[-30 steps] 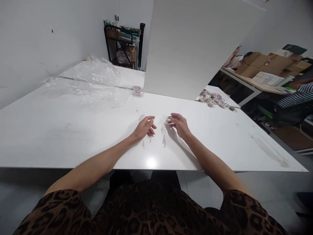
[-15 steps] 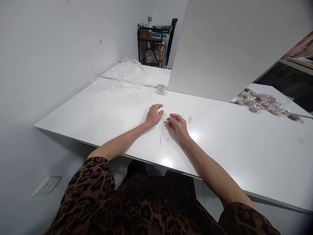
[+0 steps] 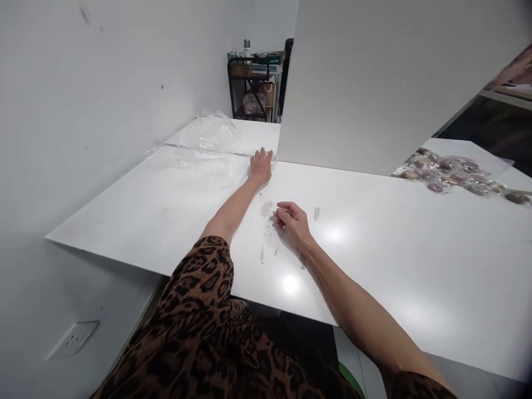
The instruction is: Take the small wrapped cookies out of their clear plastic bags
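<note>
My left hand (image 3: 261,167) reaches to the far edge of the white table (image 3: 199,221), near the upright white panel. Its fingers are spread and point away from me. It covers the spot of a small plastic-wrapped piece, and only a bit of clear wrap shows beside the fingers. My right hand (image 3: 294,221) rests on the table closer to me, fingers curled and thumb drawn in to them. Whatever may be between those fingertips is hidden. Greyish wet-looking smears (image 3: 266,208) mark the tabletop just left of it.
Crumpled clear plastic (image 3: 211,133) lies at the back left by the wall. A large white panel (image 3: 353,83) stands along the far edge. Several plastic-wrapped pieces (image 3: 459,176) are piled at the back right. A black shelf cart (image 3: 253,83) stands behind the table.
My left hand has moved forward from beside the right hand to the far edge, over the small wrapped piece. My right hand keeps its curled pose in nearly the same place.
</note>
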Motion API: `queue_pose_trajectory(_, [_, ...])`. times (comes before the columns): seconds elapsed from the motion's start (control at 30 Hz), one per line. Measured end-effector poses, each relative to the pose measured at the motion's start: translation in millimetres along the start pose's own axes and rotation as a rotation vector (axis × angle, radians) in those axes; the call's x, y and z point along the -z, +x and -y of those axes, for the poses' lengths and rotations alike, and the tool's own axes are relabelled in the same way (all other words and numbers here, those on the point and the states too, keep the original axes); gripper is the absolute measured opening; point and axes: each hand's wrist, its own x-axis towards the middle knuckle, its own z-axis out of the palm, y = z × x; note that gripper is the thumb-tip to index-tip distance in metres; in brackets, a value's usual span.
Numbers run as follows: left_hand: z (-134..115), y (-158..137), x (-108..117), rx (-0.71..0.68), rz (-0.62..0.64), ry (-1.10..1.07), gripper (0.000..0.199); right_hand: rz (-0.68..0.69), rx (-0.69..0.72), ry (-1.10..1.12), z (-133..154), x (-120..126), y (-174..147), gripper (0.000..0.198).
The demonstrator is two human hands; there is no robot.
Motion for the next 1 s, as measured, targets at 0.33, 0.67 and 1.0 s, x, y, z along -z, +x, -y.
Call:
queue_pose_trajectory(0.33, [-0.1,-32.1,29.8,0.173,-0.216,-0.659,0.018,-0.176,0.054,0.028,1.7,10.2,12.1,0.037])
queue_pose_trajectory(0.67, [-13.6,-147.8,57.9,0.490,0.325,-1.351,0.023,-0.171,-0.074,0.249,17.3,43.0,24.2,0.070])
queue_pose_trajectory(1.0, [64.4,-121.2,91.5,0.591,0.205,-0.835,0.032,-0.009,-0.029,-0.040,11.0,42.3,16.2,0.051])
